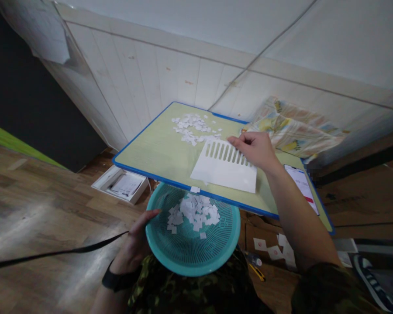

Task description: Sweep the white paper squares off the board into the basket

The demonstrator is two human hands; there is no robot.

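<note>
My left hand (pixel 138 237) grips the rim of a turquoise plastic colander (pixel 193 264), held just below the table's front edge. Many small white paper squares (pixel 196 209) lie inside it. My right hand (pixel 257 148) is closed on the far edge of a flat white slotted panel (pixel 225 174), which rests on or just above the yellow-green table (pixel 144 144). Beyond the panel a loose heap of white paper pieces (pixel 193 126) is spread on the tabletop. One square (pixel 195 189) sits at the blue table edge, above the colander.
A phone (pixel 301 185) lies at the table's right end, and a patterned cloth (pixel 291 126) is bunched by the wall. On the floor are an open white box (pixel 119 185), a yellow cutter (pixel 257 272) and white cards (pixel 275 252). A dark strap runs to my left wrist.
</note>
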